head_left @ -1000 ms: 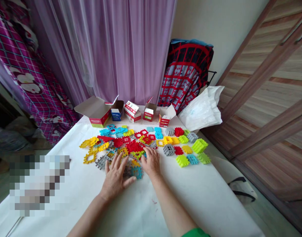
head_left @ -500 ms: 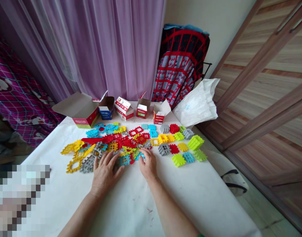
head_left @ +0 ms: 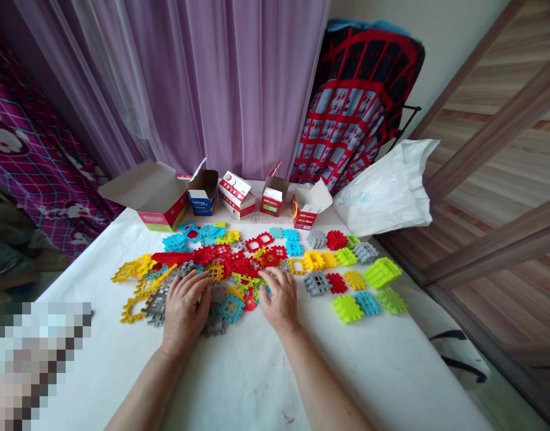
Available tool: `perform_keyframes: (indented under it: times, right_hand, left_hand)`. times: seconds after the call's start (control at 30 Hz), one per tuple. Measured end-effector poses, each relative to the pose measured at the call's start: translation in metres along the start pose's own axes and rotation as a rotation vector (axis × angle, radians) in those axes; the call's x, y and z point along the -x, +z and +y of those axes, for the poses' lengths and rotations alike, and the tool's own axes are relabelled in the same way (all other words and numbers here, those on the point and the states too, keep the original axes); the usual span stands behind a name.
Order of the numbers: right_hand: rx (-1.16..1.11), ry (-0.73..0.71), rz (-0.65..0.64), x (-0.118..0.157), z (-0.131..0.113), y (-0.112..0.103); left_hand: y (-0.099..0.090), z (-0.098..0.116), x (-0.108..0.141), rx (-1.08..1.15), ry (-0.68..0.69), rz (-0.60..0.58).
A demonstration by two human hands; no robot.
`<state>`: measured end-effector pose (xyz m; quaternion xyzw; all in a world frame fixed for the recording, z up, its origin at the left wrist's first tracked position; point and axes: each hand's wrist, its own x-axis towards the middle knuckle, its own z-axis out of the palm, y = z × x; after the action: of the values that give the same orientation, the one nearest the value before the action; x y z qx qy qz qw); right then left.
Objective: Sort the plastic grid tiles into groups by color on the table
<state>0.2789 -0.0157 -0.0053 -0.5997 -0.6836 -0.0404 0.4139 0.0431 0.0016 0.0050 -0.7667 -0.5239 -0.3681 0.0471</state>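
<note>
Coloured plastic interlocking pieces lie in a loose pile across the table. My left hand (head_left: 187, 308) rests palm down over grey pieces (head_left: 156, 306) at the pile's near left, its fingers lying together and slightly curled; what is under them is hidden. At the pile's right near edge is my right hand (head_left: 278, 296), fingers bent and a little apart, touching the pieces there. A blue piece (head_left: 231, 308) lies between the hands. Red pieces (head_left: 221, 254) are in the middle, yellow ones (head_left: 133, 268) on the left. Right of my right hand, small stacks such as the green one (head_left: 347, 308) stand separately.
Along the back of the white-covered table (head_left: 239, 377) stand a large open box (head_left: 160, 215), a blue box (head_left: 202, 203), and several red-and-white boxes (head_left: 239, 200). A white bag (head_left: 385, 194) leans at the back right.
The view has shifted slightly. My left hand's fingers and thumb have drawn closer together. Blue and grey pieces between the hands have come nearer the front. My right hand remains at the pile's edge.
</note>
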Motion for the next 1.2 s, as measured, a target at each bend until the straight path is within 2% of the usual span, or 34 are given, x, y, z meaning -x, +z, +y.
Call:
perform_keyframes:
  times: [0.23, 0.37, 0.47, 0.67, 0.8, 0.9, 0.97, 1.1, 1.2]
  right_hand:
    - [0.122, -0.021, -0.151, -0.020, 0.002, -0.001]
    - [0.169, 0.008, -0.289, -0.032, 0.005, -0.006]
    - [0.166, -0.003, -0.332, -0.038, 0.004, -0.009]
    - [0.129, -0.080, -0.299, -0.042, 0.008, -0.003]
    - [0.006, -0.076, -0.162, -0.038, 0.015, 0.001]
    - [-0.111, 0.027, -0.020, -0.035, 0.021, -0.002]
    - [-0.204, 0.158, 0.024, -0.034, 0.022, -0.004]
    - [-0.417, 0.411, 0.004, -0.033, 0.018, -0.007]
    - [-0.529, 0.454, -0.032, -0.032, 0.012, -0.006]
  left_hand:
    - [-0.004, -0.002, 0.010, 0.089, -0.026, 0.017]
    - [-0.003, -0.007, 0.010, 0.115, -0.005, 0.009]
    - [0.001, -0.011, 0.006, 0.140, 0.009, -0.002]
    - [0.006, -0.009, 0.002, 0.165, -0.019, -0.032]
    - [0.003, -0.004, 0.004, 0.164, -0.035, -0.009]
    - [0.002, -0.002, 0.005, 0.152, -0.021, -0.005]
    - [0.001, -0.001, 0.006, 0.137, -0.010, -0.003]
    - [0.000, 0.003, 0.005, 0.083, 0.002, -0.016]
    - [-0.003, 0.010, 0.004, 0.036, 0.022, -0.052]
